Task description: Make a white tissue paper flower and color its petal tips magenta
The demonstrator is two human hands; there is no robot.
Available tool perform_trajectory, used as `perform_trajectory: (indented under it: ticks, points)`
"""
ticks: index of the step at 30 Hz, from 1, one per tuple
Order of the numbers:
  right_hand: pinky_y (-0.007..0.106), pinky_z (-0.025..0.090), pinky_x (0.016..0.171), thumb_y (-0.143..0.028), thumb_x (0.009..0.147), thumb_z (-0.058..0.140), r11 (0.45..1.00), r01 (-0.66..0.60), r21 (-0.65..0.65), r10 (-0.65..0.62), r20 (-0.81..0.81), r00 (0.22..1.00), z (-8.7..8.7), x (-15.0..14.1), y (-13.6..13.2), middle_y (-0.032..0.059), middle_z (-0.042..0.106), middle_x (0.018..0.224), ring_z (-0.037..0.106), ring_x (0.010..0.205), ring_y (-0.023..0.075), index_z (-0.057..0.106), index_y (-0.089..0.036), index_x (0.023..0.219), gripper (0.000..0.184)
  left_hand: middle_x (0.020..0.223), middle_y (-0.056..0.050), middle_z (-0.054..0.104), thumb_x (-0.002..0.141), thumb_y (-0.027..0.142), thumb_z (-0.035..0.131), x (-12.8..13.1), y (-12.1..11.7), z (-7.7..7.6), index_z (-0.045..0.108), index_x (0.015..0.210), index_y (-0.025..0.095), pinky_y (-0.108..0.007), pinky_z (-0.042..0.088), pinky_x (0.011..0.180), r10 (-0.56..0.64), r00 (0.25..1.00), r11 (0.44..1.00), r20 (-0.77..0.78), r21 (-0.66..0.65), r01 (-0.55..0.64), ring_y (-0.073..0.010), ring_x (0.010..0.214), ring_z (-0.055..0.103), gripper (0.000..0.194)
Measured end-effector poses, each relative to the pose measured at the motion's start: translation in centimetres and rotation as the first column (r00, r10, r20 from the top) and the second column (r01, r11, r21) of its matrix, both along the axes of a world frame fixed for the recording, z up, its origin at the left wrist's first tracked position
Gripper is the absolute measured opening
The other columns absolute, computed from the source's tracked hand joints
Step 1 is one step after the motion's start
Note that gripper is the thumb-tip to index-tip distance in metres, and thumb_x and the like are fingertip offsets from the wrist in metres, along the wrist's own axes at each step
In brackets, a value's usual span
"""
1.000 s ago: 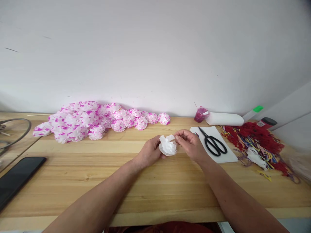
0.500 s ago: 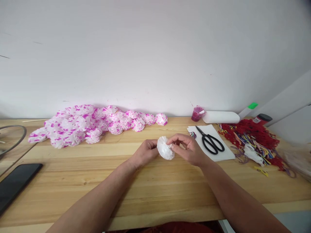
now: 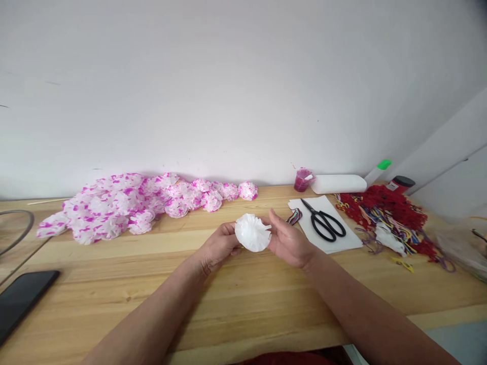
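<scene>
A white paper flower [image 3: 252, 232], round and ruffled, is held just above the wooden table [image 3: 243, 299] at its middle. My left hand [image 3: 217, 247] grips it from the left with fingers curled behind it. My right hand [image 3: 288, 242] holds its right side, palm turned up and fingers pinched at the flower's edge. Both forearms reach in from the bottom of the view.
A heap of pink-and-white paper flowers [image 3: 125, 205] lies along the wall at the left. Black scissors [image 3: 322, 221] rest on white paper [image 3: 335, 238] right of my hands. Further right are red and coloured threads [image 3: 384, 213], a white bottle [image 3: 338, 183], a pink cup [image 3: 302, 179]. A black phone [image 3: 23, 299] lies far left.
The flower has been turned and spread into a rounder, flatter disc. My right hand rolled palm-up beside it. The camera view has drifted, so everything sits a little lower and left.
</scene>
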State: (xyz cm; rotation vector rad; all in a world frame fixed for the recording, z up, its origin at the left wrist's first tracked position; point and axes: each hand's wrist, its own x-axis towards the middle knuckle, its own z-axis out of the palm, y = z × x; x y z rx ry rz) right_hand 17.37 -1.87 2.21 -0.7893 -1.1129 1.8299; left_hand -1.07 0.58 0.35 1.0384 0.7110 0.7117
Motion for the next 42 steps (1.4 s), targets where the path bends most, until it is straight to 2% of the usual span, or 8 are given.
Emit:
perform_trajectory:
  ticks: [7,11,14,19,22,30,36,42]
  points:
    - [0.039,0.044,0.1,-0.067,0.092,0.038,0.995,0.047,0.092,-0.042,-0.055,0.998,1.9,1.8,-0.1,0.0124,0.066,0.122,0.059,0.117,0.0249,0.069,-0.019,0.113,0.061,0.054,0.006,0.041,0.067,0.027,0.075,0.1,0.8,-0.7,0.061,0.071,0.014,-0.019,0.014,0.043,0.144,0.989,0.989,-0.028,-0.016,-0.145,-0.0032,0.046,0.023,0.019]
    - [0.033,0.05,0.076,-0.058,0.093,0.044,0.972,0.223,0.074,-0.22,-0.052,0.974,1.5,2.6,0.5,0.0106,0.068,0.112,0.065,0.094,0.0216,0.07,-0.021,0.107,0.048,0.053,0.008,0.032,0.062,0.023,0.079,-0.1,0.7,-0.5,0.054,0.063,0.014,-0.017,0.015,0.042,0.143,0.987,0.984,0.075,-0.115,-0.133,-0.0024,0.047,0.021,0.026]
    - [0.028,0.047,0.064,-0.052,0.09,0.055,0.926,0.351,0.137,-0.366,0.107,0.924,0.6,2.6,0.9,0.0091,0.068,0.108,0.064,0.081,0.0176,0.069,-0.021,0.104,0.037,0.054,0.009,0.028,0.061,0.02,0.08,-0.2,0.7,-0.4,0.052,0.063,0.015,-0.016,0.017,0.042,0.137,0.983,0.974,0.126,-0.196,-0.11,-0.0023,0.047,0.02,0.029]
    - [0.034,0.05,0.085,-0.036,0.08,0.074,0.923,0.045,0.381,-0.209,0.4,0.892,-0.9,0.6,-0.1,0.0054,0.069,0.115,0.062,0.105,0.0223,0.065,-0.025,0.118,0.041,0.056,0.009,0.03,0.058,0.013,0.08,0.3,-0.1,0.0,0.053,0.067,0.015,-0.014,0.02,0.041,0.202,0.963,0.946,0.179,-0.29,-0.145,-0.0017,0.047,0.02,0.029]
    - [0.037,0.052,0.086,-0.042,0.08,0.073,0.932,-0.055,0.357,-0.105,0.414,0.904,-1.6,-1.0,-0.9,0.0044,0.072,0.101,0.066,0.098,0.0242,0.069,-0.022,0.104,0.031,0.055,0.008,0.037,0.057,0.014,0.081,1.1,-1.1,0.2,0.054,0.068,0.014,-0.014,0.02,0.041,0.186,0.967,0.93,0.175,-0.348,-0.117,-0.0013,0.046,0.026,0.029]
    - [0.041,0.045,0.107,-0.045,0.066,0.085,0.941,0.118,0.316,-0.211,0.278,0.937,-1.9,-2.9,-1.1,0.006,0.066,0.125,0.058,0.12,0.0254,0.065,-0.025,0.116,0.057,0.055,0.007,0.041,0.053,0.009,0.079,2.2,-2.3,0.4,0.051,0.065,0.015,-0.014,0.021,0.042,0.151,0.963,0.925,0.223,-0.376,-0.058,-0.0016,0.047,0.031,0.031]
    - [0.041,0.052,0.095,-0.04,0.058,0.089,0.932,0.251,0.262,-0.313,0.23,0.922,-1.6,-3.2,-1.4,0.0057,0.071,0.106,0.065,0.101,0.0254,0.069,-0.024,0.095,0.045,0.058,0.007,0.041,0.052,0.015,0.085,2.4,-2.4,0.5,0.047,0.067,0.016,-0.014,0.021,0.042,0.182,0.964,0.913,0.194,-0.398,-0.093,-0.0022,0.048,0.032,0.04]
    - [0.033,0.054,0.074,-0.038,0.06,0.088,0.913,0.336,0.232,-0.386,0.225,0.895,-0.7,-3.2,-1.8,0.0026,0.071,0.083,0.066,0.078,0.0201,0.068,-0.02,0.082,0.035,0.054,0.011,0.029,0.06,0.02,0.085,2.0,-2.1,-0.1,0.046,0.067,0.016,-0.014,0.016,0.042,0.084,0.976,0.936,0.203,-0.352,-0.007,-0.001,0.046,0.017,0.04]
